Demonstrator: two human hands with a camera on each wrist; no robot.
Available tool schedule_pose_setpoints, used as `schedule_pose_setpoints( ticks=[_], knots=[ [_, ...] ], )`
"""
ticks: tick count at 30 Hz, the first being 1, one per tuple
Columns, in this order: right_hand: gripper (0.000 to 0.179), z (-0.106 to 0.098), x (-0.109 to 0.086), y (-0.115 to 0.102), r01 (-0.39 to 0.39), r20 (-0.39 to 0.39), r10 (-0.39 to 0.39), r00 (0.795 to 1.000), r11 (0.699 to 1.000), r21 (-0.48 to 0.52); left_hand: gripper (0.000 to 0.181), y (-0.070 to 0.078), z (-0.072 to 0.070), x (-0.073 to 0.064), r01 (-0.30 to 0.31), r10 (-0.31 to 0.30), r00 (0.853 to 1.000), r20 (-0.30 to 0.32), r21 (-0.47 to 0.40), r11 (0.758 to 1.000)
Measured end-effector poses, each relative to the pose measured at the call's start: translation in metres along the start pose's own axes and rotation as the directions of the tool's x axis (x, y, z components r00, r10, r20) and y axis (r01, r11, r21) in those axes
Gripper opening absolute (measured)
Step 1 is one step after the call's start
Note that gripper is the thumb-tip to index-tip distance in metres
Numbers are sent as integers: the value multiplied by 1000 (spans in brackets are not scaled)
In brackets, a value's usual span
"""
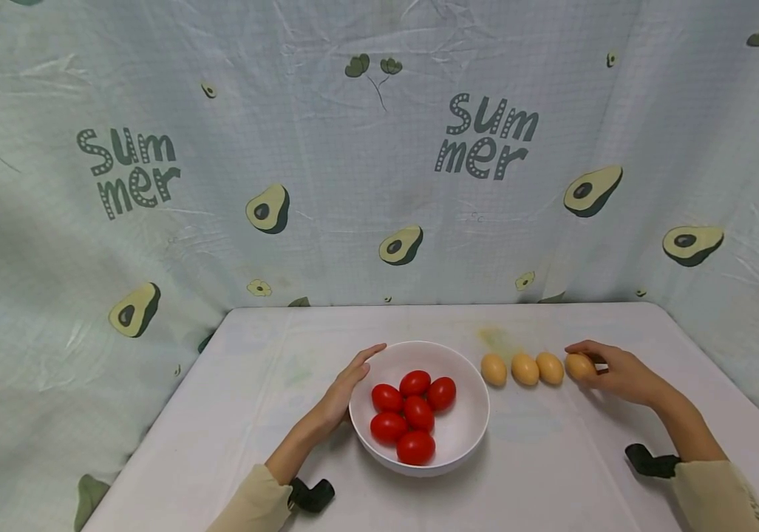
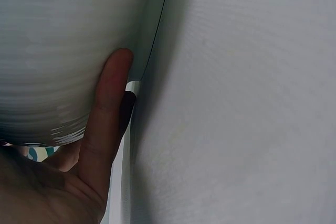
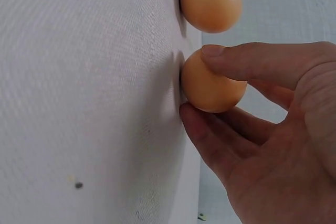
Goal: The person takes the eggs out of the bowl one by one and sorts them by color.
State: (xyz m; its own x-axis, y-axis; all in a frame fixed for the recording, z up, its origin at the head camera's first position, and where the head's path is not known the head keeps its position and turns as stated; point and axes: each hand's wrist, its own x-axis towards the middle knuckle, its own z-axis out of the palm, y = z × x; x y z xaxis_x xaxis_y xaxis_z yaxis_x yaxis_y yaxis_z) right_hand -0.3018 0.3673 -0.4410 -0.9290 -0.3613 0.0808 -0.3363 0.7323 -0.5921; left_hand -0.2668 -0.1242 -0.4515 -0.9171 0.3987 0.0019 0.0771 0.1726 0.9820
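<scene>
A white bowl (image 1: 471, 425) stands mid-table with several smooth red egg-shaped pieces (image 1: 418, 413) inside. Along its left side lies my left hand (image 1: 342, 391), fingers extended and touching the outer wall. The left wrist view shows a straight finger (image 2: 107, 103) against that wall (image 2: 58, 66). To the right of the bowl, brown eggs stretch in a row. My right hand (image 1: 621, 375) pinches the rightmost egg (image 1: 579, 367) between thumb and fingers. Seen from the right wrist, this egg (image 3: 210, 90) sits right at the tabletop, the thumb across its upper side.
Three more brown eggs, the left one (image 1: 494, 369), the middle one (image 1: 525, 369) and the right one (image 1: 550, 368), lie between bowl and right hand. Behind the white table (image 1: 273, 347) hangs a pale curtain (image 1: 326, 162) printed with avocados. Each wrist carries a black camera mount.
</scene>
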Motion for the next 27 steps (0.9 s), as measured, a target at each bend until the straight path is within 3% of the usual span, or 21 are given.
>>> schedule_pose_setpoints(
  ticks=[18, 27],
  knots=[
    [58, -4, 1, 4, 49, 25, -49, 998, 999, -18, 49, 1, 0, 0, 14, -14, 1000, -2, 5, 1000],
    [66, -16, -2, -9, -23, 4, 23, 1000, 998, -53, 50, 0, 0, 0, 11, -10, 1000, -7, 15, 1000]
  ],
)
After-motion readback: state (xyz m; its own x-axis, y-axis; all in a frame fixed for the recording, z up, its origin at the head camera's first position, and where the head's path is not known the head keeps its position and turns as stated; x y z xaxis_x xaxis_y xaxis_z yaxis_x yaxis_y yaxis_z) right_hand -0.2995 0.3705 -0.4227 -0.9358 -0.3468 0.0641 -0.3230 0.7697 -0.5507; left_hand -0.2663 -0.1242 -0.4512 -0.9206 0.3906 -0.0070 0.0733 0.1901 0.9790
